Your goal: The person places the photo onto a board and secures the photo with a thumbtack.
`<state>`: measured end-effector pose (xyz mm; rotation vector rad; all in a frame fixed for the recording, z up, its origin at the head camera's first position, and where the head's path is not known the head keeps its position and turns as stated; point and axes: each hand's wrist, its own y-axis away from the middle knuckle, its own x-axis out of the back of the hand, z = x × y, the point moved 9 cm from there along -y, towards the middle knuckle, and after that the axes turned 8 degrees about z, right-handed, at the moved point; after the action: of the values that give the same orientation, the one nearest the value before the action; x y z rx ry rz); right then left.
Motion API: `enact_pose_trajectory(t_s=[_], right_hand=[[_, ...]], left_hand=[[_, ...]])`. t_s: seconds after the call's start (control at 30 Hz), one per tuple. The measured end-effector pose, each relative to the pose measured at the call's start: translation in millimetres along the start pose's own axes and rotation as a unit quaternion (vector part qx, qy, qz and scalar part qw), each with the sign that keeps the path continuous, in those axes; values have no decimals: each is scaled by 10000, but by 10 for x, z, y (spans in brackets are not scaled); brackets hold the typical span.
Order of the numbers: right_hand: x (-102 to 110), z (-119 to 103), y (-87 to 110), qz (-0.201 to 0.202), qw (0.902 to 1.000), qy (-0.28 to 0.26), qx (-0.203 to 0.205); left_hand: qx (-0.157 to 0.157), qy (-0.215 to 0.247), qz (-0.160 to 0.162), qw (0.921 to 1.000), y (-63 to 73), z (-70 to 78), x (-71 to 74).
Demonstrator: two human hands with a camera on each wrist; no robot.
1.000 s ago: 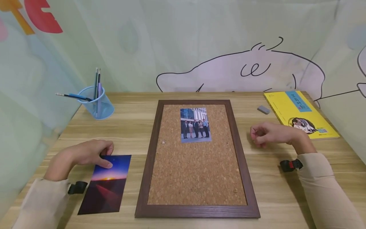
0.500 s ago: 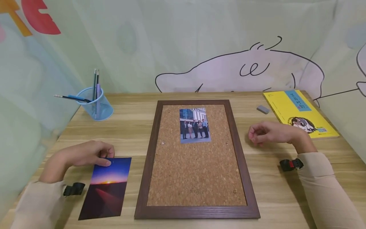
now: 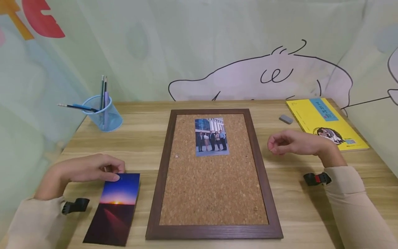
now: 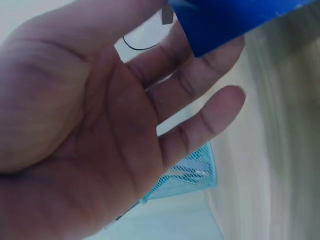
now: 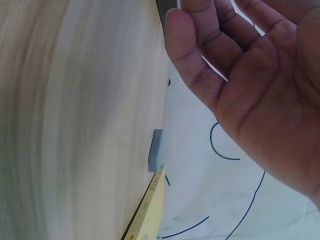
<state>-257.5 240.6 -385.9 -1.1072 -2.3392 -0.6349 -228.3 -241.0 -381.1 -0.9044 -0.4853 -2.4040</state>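
My left hand (image 3: 87, 169) pinches the top edge of a sunset photo (image 3: 116, 221), thumb on the picture side and fingers behind it. In the left wrist view a blue corner of the photo (image 4: 225, 22) lies against the fingers. To the right is a cork board (image 3: 214, 193) in a dark brown frame, lying on the table. A group photo of people in office clothes (image 3: 212, 138) sits on its upper half. Beyond the frame's right side, my right hand (image 3: 295, 142) hovers with loosely curled fingers and holds nothing.
A light blue mesh pen cup (image 3: 107, 116) with several pencils and pens stands at the back left. At the back right lie a grey eraser (image 3: 286, 119) and a yellow book (image 3: 326, 124). Small clear specks (image 3: 176, 156) show on the cork. A printed curtain (image 3: 186, 45) hangs behind the table.
The left hand has shifted a little left, and the sunset photo has moved slightly left and nearer to me with it. My right hand has drifted slightly toward the board.
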Motion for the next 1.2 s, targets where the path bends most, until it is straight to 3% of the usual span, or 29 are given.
enact_pose_trajectory(t_s=[0.17, 0.47, 0.8, 1.0, 1.2], right_hand=[[-13, -109, -11, -95, 9998, 38, 191], [-59, -373, -158, -222, 9966, 255, 757], [-196, -560, -372, -391, 9952, 518, 731], [-207, -648, -428, -418, 9957, 449, 690], [-244, -753, -501, -416, 9949, 335, 853]], left_hand=[[-345, 155, -120, 9992, -93, 172, 45], [-445, -62, -134, 9989, -380, 387, 114], [462, 93, -267, 9985, -686, 448, 43], [693, 380, -423, 9960, -915, 520, -81], [626, 500, -594, 9950, -1084, 568, -181]])
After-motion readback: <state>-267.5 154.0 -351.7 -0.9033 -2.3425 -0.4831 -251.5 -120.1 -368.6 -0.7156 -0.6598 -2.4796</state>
